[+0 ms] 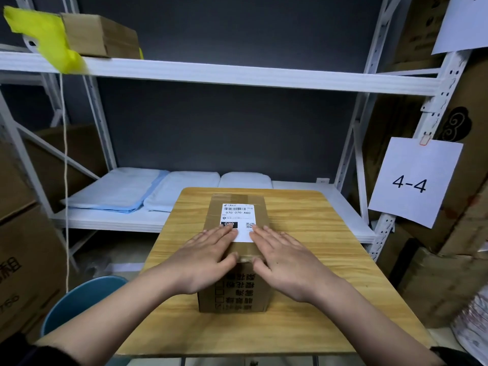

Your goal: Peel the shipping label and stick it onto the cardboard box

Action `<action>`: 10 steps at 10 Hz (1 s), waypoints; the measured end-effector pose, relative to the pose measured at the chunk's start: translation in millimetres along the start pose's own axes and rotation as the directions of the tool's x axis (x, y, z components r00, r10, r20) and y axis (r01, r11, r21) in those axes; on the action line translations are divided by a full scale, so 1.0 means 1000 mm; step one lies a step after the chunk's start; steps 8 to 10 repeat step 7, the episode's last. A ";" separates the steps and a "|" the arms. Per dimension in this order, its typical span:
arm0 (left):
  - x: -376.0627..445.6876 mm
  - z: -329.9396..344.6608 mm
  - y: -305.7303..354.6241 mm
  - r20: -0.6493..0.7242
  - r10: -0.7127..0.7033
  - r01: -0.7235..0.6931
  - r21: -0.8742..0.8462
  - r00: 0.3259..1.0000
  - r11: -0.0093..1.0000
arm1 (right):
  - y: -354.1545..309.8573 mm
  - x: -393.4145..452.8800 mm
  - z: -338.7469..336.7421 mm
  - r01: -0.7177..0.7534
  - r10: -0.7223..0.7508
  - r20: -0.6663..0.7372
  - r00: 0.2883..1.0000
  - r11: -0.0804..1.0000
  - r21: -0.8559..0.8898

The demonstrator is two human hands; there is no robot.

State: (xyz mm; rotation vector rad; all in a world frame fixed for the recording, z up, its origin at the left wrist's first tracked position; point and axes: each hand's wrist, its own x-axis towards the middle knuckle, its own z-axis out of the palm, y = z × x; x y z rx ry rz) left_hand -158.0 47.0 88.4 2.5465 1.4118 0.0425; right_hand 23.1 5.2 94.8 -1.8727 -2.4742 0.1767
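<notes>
A taped cardboard box [235, 291] stands in the middle of a small wooden table [311, 233]. A white shipping label [238, 213] with a barcode and "070-070-A80" lies flat on the box's top. My left hand [208, 257] rests palm down on the top, its fingertips over the label's lower left part. My right hand [285, 260] lies flat beside it, fingertips on the label's lower right edge. Both hands have their fingers spread and hold nothing. The label's near corners are hidden under my fingers.
White metal shelving [237, 75] stands behind the table, with folded pale blue cloths [137, 191] on its low shelf. A small box [100, 35] and yellow plastic sit upper left. Large cartons line both sides. A "4-4" sign [412, 183] hangs right. A blue stool [79, 302] sits lower left.
</notes>
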 end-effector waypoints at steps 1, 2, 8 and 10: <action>0.000 -0.001 0.000 0.018 -0.002 0.003 -0.020 1.000 1.000 | 0.003 -0.002 -0.004 -0.048 0.048 0.013 0.999 0.999 -0.001; 0.001 -0.005 0.003 0.007 -0.013 0.013 -0.095 1.000 0.995 | 0.009 -0.003 -0.010 -0.114 0.114 0.008 0.993 0.993 0.013; 0.038 -0.046 -0.006 -0.363 -0.264 0.113 -0.387 0.894 0.915 | 0.028 0.030 -0.054 -0.218 0.288 -0.325 0.901 0.947 0.234; 0.038 -0.046 -0.006 -0.363 -0.264 0.113 -0.387 0.894 0.915 | 0.028 0.030 -0.054 -0.218 0.288 -0.325 0.901 0.947 0.234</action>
